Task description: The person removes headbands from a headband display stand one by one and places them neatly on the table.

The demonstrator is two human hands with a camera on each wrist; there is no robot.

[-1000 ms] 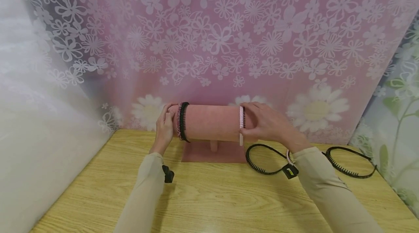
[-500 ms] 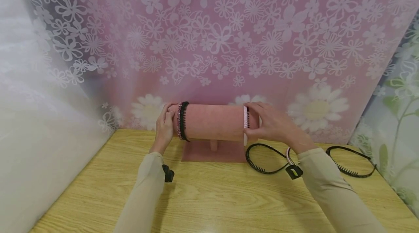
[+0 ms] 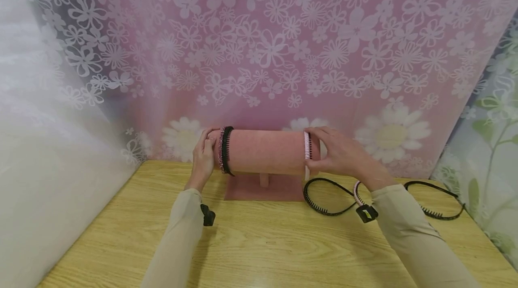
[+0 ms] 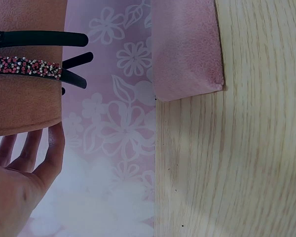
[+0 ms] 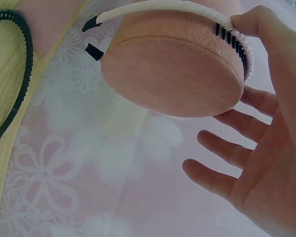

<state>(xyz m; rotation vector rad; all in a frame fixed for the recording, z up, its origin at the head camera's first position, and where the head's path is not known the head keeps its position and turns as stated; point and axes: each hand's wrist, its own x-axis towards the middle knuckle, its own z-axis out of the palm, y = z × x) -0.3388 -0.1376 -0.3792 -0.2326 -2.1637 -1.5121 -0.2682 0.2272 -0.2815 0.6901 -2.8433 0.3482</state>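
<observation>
A pink padded headband stand (image 3: 265, 150) has a horizontal roll on a short post above a flat base. My left hand (image 3: 203, 155) holds the roll's left end, with fingers (image 4: 53, 153) bent against its end in the left wrist view. Beside it, a glittery headband (image 4: 27, 66) and a black toothed headband (image 3: 227, 150) sit around the roll. Near the right end, my right hand (image 3: 341, 153) pinches a white-pink headband (image 3: 306, 144) with black teeth. Its thumb (image 5: 251, 20) presses on the band in the right wrist view; the lower fingers spread past the roll's end.
On the wooden table (image 3: 259, 243), a black toothed headband (image 3: 319, 209) lies right of the stand's base. A pink headband (image 3: 357, 193) is partly behind the right wrist, and another black headband (image 3: 439, 217) lies farther right. A flowered curtain (image 3: 259, 54) hangs behind.
My right hand has slid the white-pink headband a little to the right along the roll, toward its end. The left hand has stayed in place on the stand.
</observation>
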